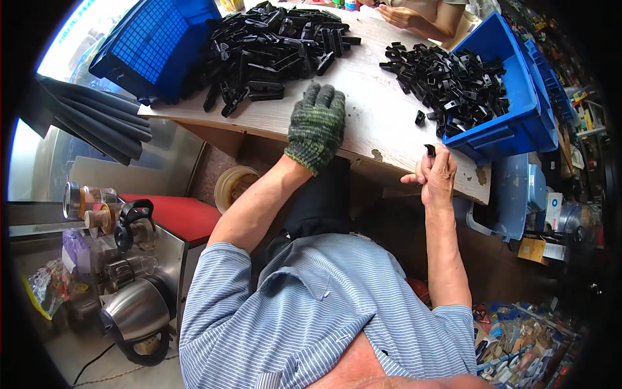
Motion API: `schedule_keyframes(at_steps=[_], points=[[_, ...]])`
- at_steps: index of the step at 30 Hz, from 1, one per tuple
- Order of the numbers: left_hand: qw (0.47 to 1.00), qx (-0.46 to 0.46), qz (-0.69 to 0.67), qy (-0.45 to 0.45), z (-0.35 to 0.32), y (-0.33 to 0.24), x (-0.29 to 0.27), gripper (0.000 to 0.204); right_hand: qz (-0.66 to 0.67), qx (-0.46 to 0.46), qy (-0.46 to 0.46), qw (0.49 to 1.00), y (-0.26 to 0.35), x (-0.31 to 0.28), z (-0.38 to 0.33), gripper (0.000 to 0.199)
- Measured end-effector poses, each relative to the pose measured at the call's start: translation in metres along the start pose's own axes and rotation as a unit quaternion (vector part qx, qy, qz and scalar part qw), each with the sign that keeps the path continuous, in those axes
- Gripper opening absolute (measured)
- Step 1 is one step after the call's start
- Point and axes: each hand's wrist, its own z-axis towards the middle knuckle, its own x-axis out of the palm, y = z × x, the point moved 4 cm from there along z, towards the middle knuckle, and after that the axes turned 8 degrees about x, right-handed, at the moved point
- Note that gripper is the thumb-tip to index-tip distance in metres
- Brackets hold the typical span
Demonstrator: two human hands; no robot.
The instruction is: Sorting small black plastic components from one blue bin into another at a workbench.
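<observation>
My left hand (317, 124), in a green and black knitted glove, lies palm down at the table's near edge. Its fingers are stretched out toward the pile of long black plastic parts (278, 48), apart from it; whatever is beneath the palm is hidden. Bare and raised over the edge farther right, my right hand (438, 174) pinches a small black plastic piece (429, 150) at its fingertips. Beyond that hand spreads a heap of small black plastic pieces (447, 81), some of them spilling from a blue bin (502, 133) lying on its side.
Another blue bin (146, 45) tips toward the table (369, 71) at the far left. Across from me is another person's hand (398, 15). A kettle (136, 311) and glass jars stand at the lower left. Under the table edge sits a round bucket (223, 188).
</observation>
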Motion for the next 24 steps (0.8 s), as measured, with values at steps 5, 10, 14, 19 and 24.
schedule_keyframes(at_steps=[5,10,14,19,24], points=[[0.99,0.007,-0.074,-0.121,0.006,0.003,-0.02,0.03,0.026,-0.023,0.018,0.999,-0.005,-0.003,0.001,0.038],[0.995,-0.091,-0.038,0.022,0.014,0.031,-0.003,0.016,0.023,-0.013,0.01,1.0,-0.005,-0.003,0.001,0.039],[0.997,-0.064,-0.019,0.039,0.015,0.022,-0.004,0.015,0.022,-0.012,0.008,1.0,-0.008,-0.004,0.001,0.039],[0.998,-0.01,-0.057,0.025,0.003,-0.012,-0.021,0.017,0.059,-0.007,-0.002,0.998,-0.005,-0.004,0.0,0.03],[0.989,0.05,-0.124,-0.06,-0.005,-0.026,-0.017,0.01,0.06,-0.012,-0.006,0.998,-0.007,-0.005,0.001,0.029]])
